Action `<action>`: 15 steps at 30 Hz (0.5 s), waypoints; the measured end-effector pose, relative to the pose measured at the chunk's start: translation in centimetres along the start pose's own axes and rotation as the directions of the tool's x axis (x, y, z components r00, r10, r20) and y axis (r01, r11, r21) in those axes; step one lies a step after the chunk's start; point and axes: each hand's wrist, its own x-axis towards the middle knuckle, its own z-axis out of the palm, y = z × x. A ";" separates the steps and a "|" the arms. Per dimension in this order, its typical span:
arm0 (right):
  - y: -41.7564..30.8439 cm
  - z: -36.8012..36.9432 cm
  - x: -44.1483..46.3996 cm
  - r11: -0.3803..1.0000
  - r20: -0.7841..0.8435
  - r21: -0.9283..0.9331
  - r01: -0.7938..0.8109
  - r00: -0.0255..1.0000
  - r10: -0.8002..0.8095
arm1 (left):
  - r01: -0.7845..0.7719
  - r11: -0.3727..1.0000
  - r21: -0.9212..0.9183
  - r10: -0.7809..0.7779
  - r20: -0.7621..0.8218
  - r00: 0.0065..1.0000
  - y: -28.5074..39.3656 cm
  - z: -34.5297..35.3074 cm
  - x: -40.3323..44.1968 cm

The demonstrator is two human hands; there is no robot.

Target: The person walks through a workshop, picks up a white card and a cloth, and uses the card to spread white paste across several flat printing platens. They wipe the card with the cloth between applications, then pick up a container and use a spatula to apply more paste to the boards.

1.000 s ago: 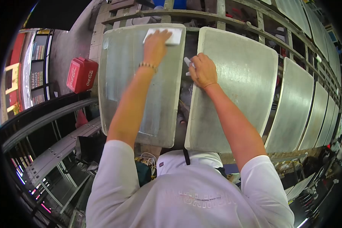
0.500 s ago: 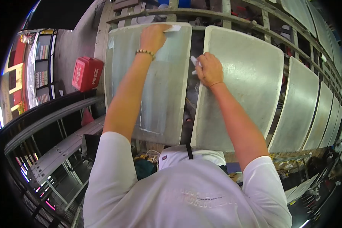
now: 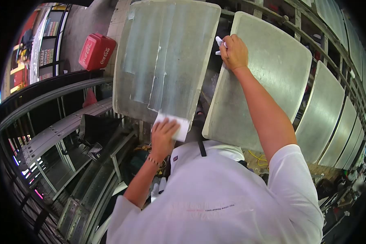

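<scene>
My left hand (image 3: 164, 132) is closed on a flat white rectangular spreader (image 3: 178, 126) at the near edge of the left grey panel (image 3: 185, 75). The hand is slightly blurred. Glossy streaks with raised white ridges run lengthwise along that panel, ending close to the spreader. My right hand (image 3: 234, 53) rests at the left edge of the neighbouring grey panel (image 3: 268, 73), its fingers closed round a small white piece (image 3: 220, 42). Two ends of that piece stick out; its kind is unclear.
More grey panels (image 3: 321, 107) stand in a row to the right on a slatted frame (image 3: 286, 18). At the far left is a red cooler box (image 3: 96, 51). Metal railing and steps (image 3: 69, 116) lie to my left. Yellow cord (image 3: 258, 159) lies below the panels.
My left hand has drawn the spreader from the panel's far edge to its near edge, leaving a fresh ridged streak. My right hand keeps its place. The camera view has shifted.
</scene>
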 end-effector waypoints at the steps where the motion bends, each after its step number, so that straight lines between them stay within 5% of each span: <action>1: 0.1 0.0 0.0 1.000 -0.006 0.009 0.014 1.000 -0.014 | 0.001 1.000 0.003 -0.001 -0.011 1.000 -0.1 -0.7 -0.6; 3: 0.2 0.1 0.1 0.998 -0.015 0.021 0.052 0.999 -0.052 | 0.001 1.000 -0.005 -0.001 0.066 0.998 -0.3 -2.4 -0.9; 7: 0.0 0.1 -0.1 0.999 0.012 -0.018 0.037 0.999 -0.037 | -0.144 0.990 0.001 0.141 -0.185 0.972 -3.6 -7.4 11.3; 10: -0.4 -0.1 0.1 1.000 0.035 -0.003 -0.027 0.999 0.027 | -0.347 0.932 0.108 0.359 -0.423 0.832 -8.7 -9.4 26.4; 15: -0.1 -0.1 0.0 1.000 0.048 -0.022 -0.022 0.999 0.023 | -0.119 0.979 0.168 0.161 -0.268 0.950 -10.3 -12.6 43.3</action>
